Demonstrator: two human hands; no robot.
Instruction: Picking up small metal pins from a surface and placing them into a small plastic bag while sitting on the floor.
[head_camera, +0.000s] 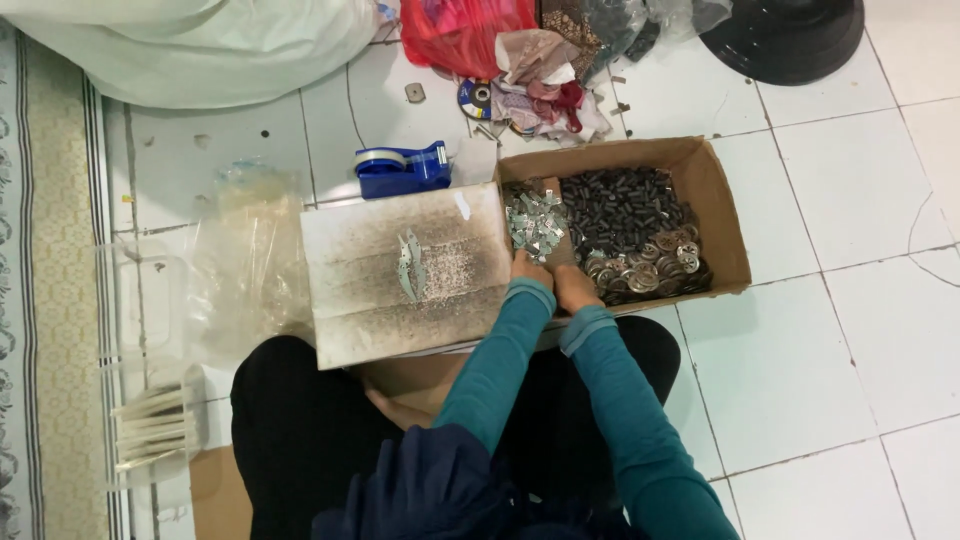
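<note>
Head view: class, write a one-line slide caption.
Both hands, left hand and right hand, reach into a cardboard box of small metal parts.

White tiled floor (830, 330), dark grout lines; patterned rug (50, 300) along left edge; even light.

Both my arms stretched forward, teal sleeves side by side, converging. Left hand (530, 272) and right hand (577, 288) close together, knuckles up, fingers curled downward, fingertips hidden.
</note>
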